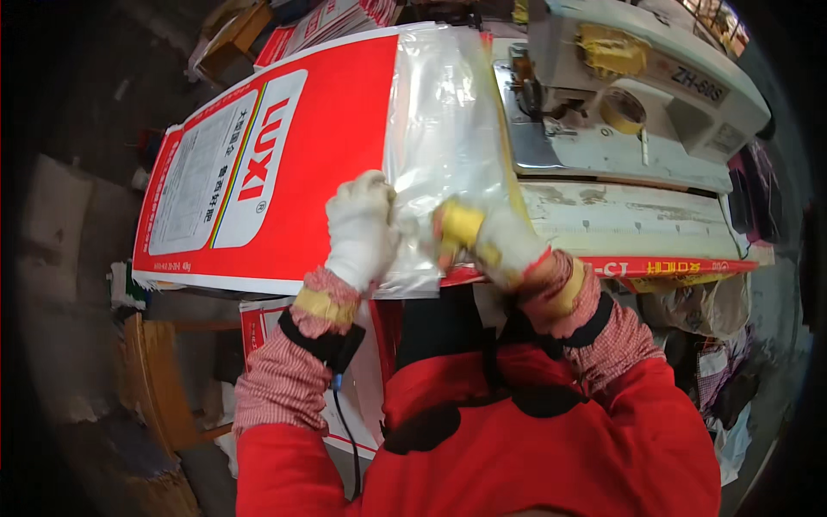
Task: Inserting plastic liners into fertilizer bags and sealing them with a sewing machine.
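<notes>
A red and white printed sack (349, 112) lies flat across the table, its open end toward the right. Out of that end extends a clear plastic liner (444, 112), wrinkled and shiny. My left hand (362, 215), in a white glove, is closed with curled fingers where the sack meets the liner; whatever it grips is hidden. Over the liner's near right part is my right hand (491, 237), its white glove wrapped with yellow tape at the fingers. Motion smears its fingers, so their hold is unclear.
A white sewing machine (655, 73) stands at the far right, with a roll of tape (622, 110) on its base. More printed sacks (332, 24) are stacked at the back. A wooden stool (155, 379) stands low on the left. A cable (349, 439) hangs by my left forearm.
</notes>
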A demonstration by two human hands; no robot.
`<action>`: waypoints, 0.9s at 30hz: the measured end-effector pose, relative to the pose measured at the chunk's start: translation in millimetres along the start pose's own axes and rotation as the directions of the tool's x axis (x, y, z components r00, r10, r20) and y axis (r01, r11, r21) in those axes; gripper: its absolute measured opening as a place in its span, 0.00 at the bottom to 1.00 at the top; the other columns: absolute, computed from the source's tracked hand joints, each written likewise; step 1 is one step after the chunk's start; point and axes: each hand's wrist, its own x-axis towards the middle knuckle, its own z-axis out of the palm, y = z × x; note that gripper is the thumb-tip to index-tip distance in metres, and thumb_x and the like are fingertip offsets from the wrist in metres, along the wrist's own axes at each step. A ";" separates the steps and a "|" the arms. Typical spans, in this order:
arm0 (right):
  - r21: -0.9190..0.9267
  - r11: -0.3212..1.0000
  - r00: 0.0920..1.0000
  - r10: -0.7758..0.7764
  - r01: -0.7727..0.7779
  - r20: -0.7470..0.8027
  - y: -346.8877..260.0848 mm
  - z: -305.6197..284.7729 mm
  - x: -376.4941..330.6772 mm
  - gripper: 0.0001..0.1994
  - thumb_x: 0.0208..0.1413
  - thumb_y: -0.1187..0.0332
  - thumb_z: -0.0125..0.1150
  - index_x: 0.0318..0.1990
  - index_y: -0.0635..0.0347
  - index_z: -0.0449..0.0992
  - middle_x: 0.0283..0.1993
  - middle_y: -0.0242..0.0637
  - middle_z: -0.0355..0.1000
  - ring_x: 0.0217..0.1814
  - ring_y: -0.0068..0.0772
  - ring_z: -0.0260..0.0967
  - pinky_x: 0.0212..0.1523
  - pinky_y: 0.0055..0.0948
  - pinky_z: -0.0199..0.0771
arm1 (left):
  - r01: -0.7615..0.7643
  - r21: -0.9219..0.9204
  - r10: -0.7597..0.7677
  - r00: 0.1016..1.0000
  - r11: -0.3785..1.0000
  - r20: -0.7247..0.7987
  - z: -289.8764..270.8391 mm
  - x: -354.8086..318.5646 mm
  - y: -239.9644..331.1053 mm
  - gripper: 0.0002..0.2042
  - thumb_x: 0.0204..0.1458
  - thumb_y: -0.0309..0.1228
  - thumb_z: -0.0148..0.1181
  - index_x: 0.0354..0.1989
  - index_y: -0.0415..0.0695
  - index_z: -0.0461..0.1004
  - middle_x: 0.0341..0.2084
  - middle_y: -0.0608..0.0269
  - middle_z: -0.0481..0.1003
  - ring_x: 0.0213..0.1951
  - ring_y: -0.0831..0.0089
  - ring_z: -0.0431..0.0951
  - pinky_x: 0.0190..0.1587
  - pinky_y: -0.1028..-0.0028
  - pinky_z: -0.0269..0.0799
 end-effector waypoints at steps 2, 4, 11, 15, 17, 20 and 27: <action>-0.040 0.996 0.913 -0.091 0.083 -0.396 -18.0 -1.5 20.3 0.07 0.52 0.68 0.51 0.33 0.63 0.71 0.30 0.36 0.70 0.25 0.33 0.71 0.22 0.26 0.69 | 0.086 -0.181 -0.091 0.996 0.980 -0.023 18.6 7.3 -14.1 0.11 0.38 0.27 0.60 0.33 0.39 0.72 0.34 0.58 0.72 0.37 0.67 0.71 0.39 0.71 0.67; -0.069 0.984 0.890 -0.176 0.161 -0.420 -24.8 -13.4 37.9 0.09 0.52 0.66 0.52 0.34 0.63 0.72 0.27 0.37 0.72 0.27 0.32 0.71 0.24 0.26 0.69 | 0.199 -0.420 -0.209 0.978 0.885 0.023 10.7 13.3 -11.8 0.09 0.39 0.26 0.59 0.31 0.38 0.72 0.33 0.59 0.72 0.35 0.69 0.72 0.38 0.73 0.67; -0.940 0.339 0.953 -0.292 0.026 -0.079 -41.9 -1.0 72.9 0.19 0.47 0.50 0.53 0.35 0.57 0.76 0.30 0.45 0.72 0.34 0.43 0.70 0.37 0.34 0.69 | 0.176 -0.578 -0.213 0.977 0.797 0.003 -3.3 22.3 -14.9 0.08 0.45 0.26 0.57 0.31 0.35 0.72 0.29 0.65 0.72 0.29 0.80 0.71 0.34 0.80 0.67; -0.841 0.539 0.956 -0.219 -0.050 -0.197 -35.8 4.2 78.7 0.19 0.44 0.52 0.55 0.35 0.57 0.76 0.31 0.46 0.73 0.34 0.46 0.70 0.37 0.36 0.69 | 0.396 -0.667 -0.306 0.917 0.631 0.255 -12.1 24.1 -10.9 0.05 0.45 0.25 0.58 0.29 0.37 0.72 0.25 0.68 0.71 0.28 0.82 0.70 0.32 0.81 0.66; -0.853 0.516 0.964 -0.179 -0.080 -0.199 -36.8 7.7 79.1 0.19 0.44 0.53 0.55 0.35 0.59 0.76 0.31 0.47 0.72 0.34 0.47 0.70 0.37 0.36 0.69 | 0.438 -0.708 -0.318 0.897 0.554 0.306 -10.3 24.0 -18.7 0.05 0.45 0.25 0.58 0.28 0.37 0.72 0.24 0.68 0.71 0.27 0.83 0.69 0.31 0.82 0.66; -0.941 0.307 0.979 -0.093 -0.144 -0.180 -42.5 2.2 76.0 0.19 0.43 0.54 0.55 0.34 0.62 0.76 0.29 0.50 0.72 0.34 0.48 0.71 0.37 0.36 0.70 | 0.439 -0.784 -0.361 0.885 0.438 0.293 -15.3 24.7 -29.6 0.04 0.45 0.24 0.58 0.28 0.38 0.72 0.22 0.70 0.71 0.25 0.84 0.67 0.29 0.84 0.64; -0.970 0.191 0.868 -0.443 -0.151 -0.223 -75.3 -6.5 74.9 0.16 0.48 0.55 0.56 0.37 0.57 0.72 0.30 0.41 0.72 0.29 0.40 0.71 0.32 0.36 0.70 | 0.283 -0.775 -0.322 0.940 0.565 0.109 -35.3 31.3 -25.5 0.04 0.45 0.24 0.56 0.25 0.36 0.72 0.20 0.69 0.70 0.23 0.83 0.67 0.28 0.82 0.64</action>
